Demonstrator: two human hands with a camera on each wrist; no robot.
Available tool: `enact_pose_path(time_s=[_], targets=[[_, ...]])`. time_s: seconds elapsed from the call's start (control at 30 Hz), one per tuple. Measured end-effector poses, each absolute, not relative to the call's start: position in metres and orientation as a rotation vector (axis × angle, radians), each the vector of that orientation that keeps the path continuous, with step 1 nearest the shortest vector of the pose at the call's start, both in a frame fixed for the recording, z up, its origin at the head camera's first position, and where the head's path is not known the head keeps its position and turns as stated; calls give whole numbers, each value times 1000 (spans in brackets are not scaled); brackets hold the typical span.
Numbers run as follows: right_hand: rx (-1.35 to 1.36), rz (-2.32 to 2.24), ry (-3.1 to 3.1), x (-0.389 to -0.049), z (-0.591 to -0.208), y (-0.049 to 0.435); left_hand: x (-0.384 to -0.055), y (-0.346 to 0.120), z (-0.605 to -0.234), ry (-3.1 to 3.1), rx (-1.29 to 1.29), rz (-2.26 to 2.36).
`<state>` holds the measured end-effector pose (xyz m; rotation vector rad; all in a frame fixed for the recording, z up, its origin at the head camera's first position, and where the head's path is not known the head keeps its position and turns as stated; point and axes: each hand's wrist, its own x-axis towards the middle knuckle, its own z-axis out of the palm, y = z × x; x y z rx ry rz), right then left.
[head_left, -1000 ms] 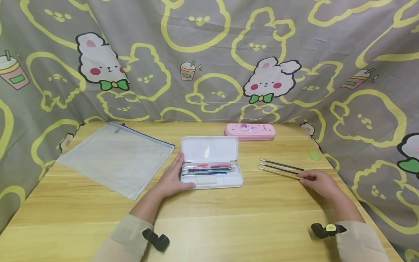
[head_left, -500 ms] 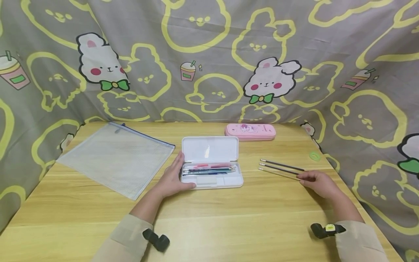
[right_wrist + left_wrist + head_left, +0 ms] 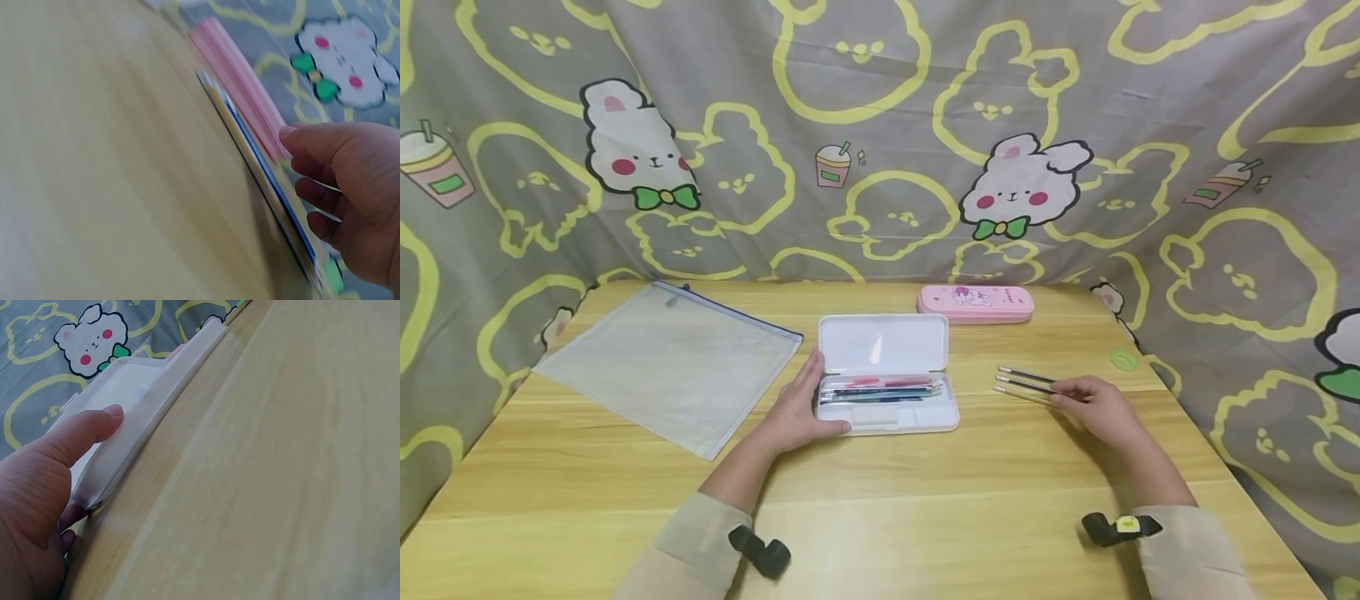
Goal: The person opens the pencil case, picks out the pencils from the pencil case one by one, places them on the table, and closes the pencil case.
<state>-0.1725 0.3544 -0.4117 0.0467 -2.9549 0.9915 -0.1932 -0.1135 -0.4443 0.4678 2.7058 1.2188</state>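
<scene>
A white pencil case (image 3: 937, 417) stands with its lid raised in the head view, holding several pencils (image 3: 887, 392) and a white block (image 3: 875, 414). My left hand (image 3: 795, 410) holds its left end, the thumb (image 3: 94, 428) over the front rim and the other fingers at the side. Three pencils (image 3: 1026, 385) lie side by side on the table to the right of the case. My right hand (image 3: 1093, 404) is over their right ends, which it hides in the head view. The right wrist view shows its fingers loosely bent, beside the pencils, pinching nothing.
A pink pencil case (image 3: 977, 305) lies closed at the back of the table (image 3: 910, 508). On the left is a flat mesh zip bag (image 3: 677, 367). A small green ring (image 3: 1123, 360) lies near the right edge. Patterned cloth (image 3: 880, 125) hangs behind and at the sides.
My right hand has slid left along the three pencils and now covers more of them. The pencils have stayed in place. My left hand keeps its hold on the white case.
</scene>
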Motion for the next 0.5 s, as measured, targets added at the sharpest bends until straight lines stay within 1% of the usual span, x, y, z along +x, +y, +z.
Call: enact_pose_path(time_s=[0.23,0.5], targets=[[151,1165,-2893,-187,-409,302,-193,-113,-444,2707,472,1221],[364,1276,-2877,-200,-414,245,-192,-113,-443,2708,473,1215]])
